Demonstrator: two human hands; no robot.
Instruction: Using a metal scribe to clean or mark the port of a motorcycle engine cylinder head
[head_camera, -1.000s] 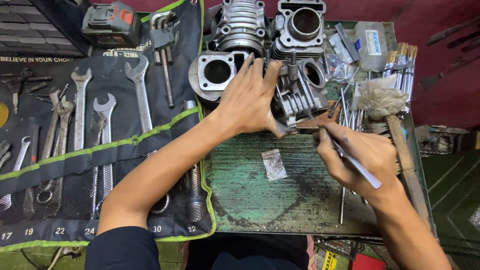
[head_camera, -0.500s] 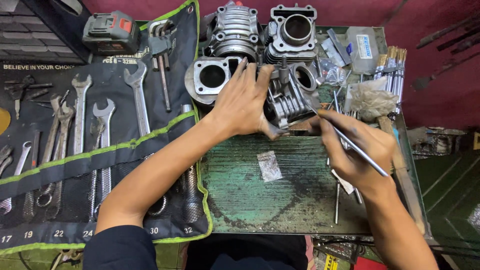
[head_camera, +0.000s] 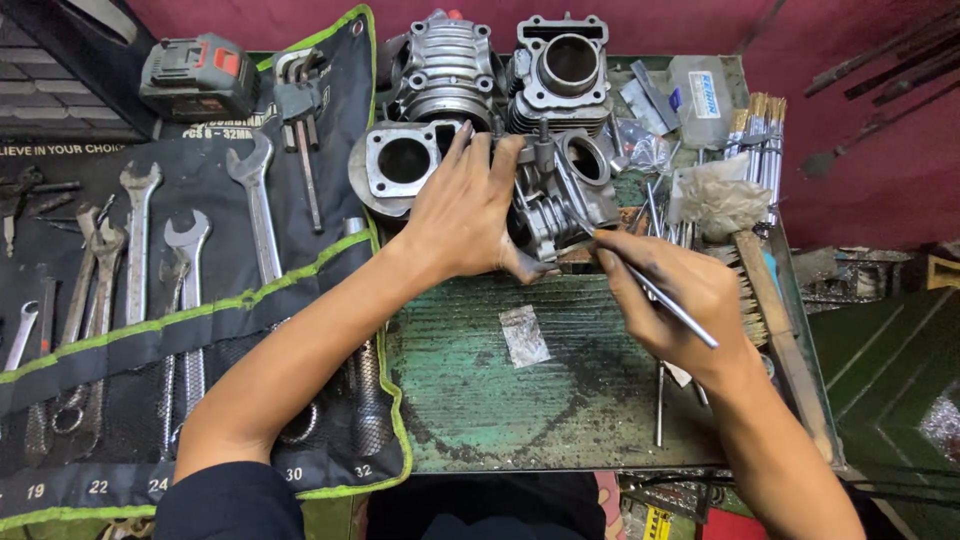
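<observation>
My left hand (head_camera: 468, 212) grips a finned metal engine cylinder (head_camera: 562, 193) lying tilted on the green worktop (head_camera: 480, 390). The fingers wrap over its top and the thumb presses its lower edge. My right hand (head_camera: 672, 298) is shut on a thin metal rod (head_camera: 650, 290), held like a pen. The rod's tip touches the cylinder's fins near my left thumb.
Three more cylinders (head_camera: 404, 160) (head_camera: 446, 62) (head_camera: 566, 62) stand behind. A wrench roll (head_camera: 150, 280) with several spanners lies left, with a cordless-tool battery (head_camera: 198, 78) above it. A wooden brush (head_camera: 752, 262), long studs (head_camera: 760, 140) and a small plastic bag (head_camera: 524, 334) lie nearby.
My right hand has shifted left toward the cylinder, bringing the rod tip onto the fins. My left hand keeps its hold on the cylinder.
</observation>
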